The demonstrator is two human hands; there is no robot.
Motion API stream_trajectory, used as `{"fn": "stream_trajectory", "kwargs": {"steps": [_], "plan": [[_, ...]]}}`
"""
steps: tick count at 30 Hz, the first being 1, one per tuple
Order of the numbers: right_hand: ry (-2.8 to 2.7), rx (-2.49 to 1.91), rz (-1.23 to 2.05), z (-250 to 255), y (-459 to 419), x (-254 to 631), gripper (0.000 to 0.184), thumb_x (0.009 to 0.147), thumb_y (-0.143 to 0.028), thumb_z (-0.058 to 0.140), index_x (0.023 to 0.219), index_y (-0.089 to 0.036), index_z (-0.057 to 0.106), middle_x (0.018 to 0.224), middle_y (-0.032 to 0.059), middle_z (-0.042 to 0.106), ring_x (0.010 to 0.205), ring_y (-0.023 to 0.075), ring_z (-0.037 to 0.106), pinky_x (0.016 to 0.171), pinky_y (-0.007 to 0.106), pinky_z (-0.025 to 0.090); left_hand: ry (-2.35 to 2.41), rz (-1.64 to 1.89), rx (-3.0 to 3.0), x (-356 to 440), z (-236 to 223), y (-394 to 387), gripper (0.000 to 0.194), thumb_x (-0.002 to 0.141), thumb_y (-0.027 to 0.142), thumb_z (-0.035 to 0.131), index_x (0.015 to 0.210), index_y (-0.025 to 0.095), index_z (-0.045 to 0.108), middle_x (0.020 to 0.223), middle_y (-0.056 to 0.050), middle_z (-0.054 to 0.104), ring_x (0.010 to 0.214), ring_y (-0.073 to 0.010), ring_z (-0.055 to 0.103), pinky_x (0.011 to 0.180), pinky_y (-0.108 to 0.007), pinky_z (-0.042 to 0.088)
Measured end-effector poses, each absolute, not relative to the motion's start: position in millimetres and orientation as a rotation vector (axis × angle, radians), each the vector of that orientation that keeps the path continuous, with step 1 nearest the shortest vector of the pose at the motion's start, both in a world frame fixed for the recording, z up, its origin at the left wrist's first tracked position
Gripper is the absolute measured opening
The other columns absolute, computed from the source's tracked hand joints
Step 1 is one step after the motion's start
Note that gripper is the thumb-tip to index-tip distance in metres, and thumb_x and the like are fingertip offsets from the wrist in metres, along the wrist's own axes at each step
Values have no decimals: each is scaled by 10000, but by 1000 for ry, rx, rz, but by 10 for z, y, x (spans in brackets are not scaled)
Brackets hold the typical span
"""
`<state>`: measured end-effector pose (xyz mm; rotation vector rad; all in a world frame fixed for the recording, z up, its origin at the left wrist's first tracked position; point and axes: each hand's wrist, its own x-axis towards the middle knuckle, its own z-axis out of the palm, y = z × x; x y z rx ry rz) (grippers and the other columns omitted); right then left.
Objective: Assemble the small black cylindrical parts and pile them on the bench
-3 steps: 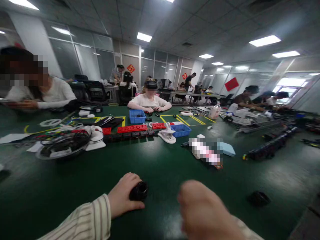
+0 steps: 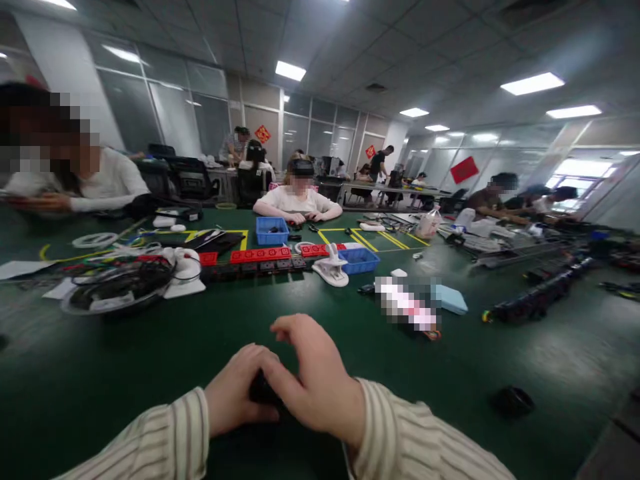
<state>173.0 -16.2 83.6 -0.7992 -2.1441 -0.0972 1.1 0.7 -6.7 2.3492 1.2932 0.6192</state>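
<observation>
My left hand [image 2: 235, 383] is wrapped round a short black cylindrical part [image 2: 263, 392] just above or on the green table. Most of the part is hidden by my fingers now; slightly earlier its round open end showed. My right hand [image 2: 320, 377] reaches over from the right, its thumb and forefinger apart and its palm side turned toward the part. Its thumb overlaps my left hand in view, and whether it touches the part I cannot tell. Off to the right lies another hollow black piece [image 2: 513, 401].
Beyond my hands, a tray of cables [image 2: 120, 297], a red and black strip [image 2: 263, 257], a white clip stand [image 2: 330, 267] and blue bins [image 2: 273, 230] line the table [image 2: 210, 340]. A light blue box [image 2: 450, 299] lies right of centre. Other people sit around the table.
My right hand has swung left from the lower right, its closed-looking, blurred shape opening over the black part. My left hand keeps its hold, and the view has shifted slightly.
</observation>
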Motion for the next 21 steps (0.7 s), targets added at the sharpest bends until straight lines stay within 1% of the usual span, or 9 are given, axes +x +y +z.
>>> {"fn": "stream_trajectory", "kwargs": {"steps": [3,5,7,9,12,16,18,19,21], "plan": [[-2277,-1049,168,549,50,1614,450,763,-506,593,1006,-132,536,917,70,566,847,209,526,717,354,462,1276,594,2320,8,-102,36,521,550,398,773,980,203,552,979,-40,570,929,-268,520,845,-425,420],[-2361,-1101,173,387,124,1556,513,686,-614,615,903,-153,557,893,63,553,834,219,504,709,364,433,1265,556,2338,0,-112,57,528,582,433,742,1011,201,541,1027,-61,568,968,-286,515,883,-453,403],[-2428,-1053,114,288,144,1531,520,679,-670,581,802,-166,559,832,51,542,802,211,487,693,354,404,1276,557,2335,-8,-117,65,507,610,426,717,1022,194,532,1062,-76,562,994,-292,511,909,-459,392],[-2482,-989,39,251,127,1536,506,709,-671,548,777,-169,562,783,46,539,783,208,482,693,353,382,1294,580,2318,-14,-118,59,461,616,381,707,995,186,533,1033,-71,574,983,-282,521,930,-453,386],[-2549,-944,-31,254,81,1576,405,773,-567,547,805,-164,571,770,51,558,755,201,487,675,342,372,1308,592,2319,-13,-107,40,415,607,341,698,952,178,534,995,-60,587,971,-270,525,980,-460,348],[-2641,-658,-9,266,43,1674,194,835,-317,498,921,-158,568,925,67,597,800,190,500,672,310,391,1297,587,2380,1,-81,34,355,593,276,691,896,170,540,933,-50,587,913,-247,531,949,-441,370],[-2639,-448,81,257,32,1732,227,807,-224,452,1002,-154,546,1002,68,600,887,186,509,784,316,400,1278,572,2422,2,-82,43,296,601,268,681,848,173,548,874,-36,585,870,-236,537,915,-424,391],[-2616,-364,131,249,27,1757,275,780,-194,432,1035,-152,529,1028,69,600,941,183,509,871,331,377,1268,560,2437,-1,-88,48,270,611,280,677,826,176,551,849,-30,583,852,-233,540,900,-420,397],[-2530,-277,212,230,15,1791,350,734,-177,404,1070,-156,499,1058,65,601,1044,179,495,1019,380,262,1250,555,2454,-12,-110,56,283,611,309,683,831,182,559,847,-28,584,852,-238,542,897,-428,393]]}}
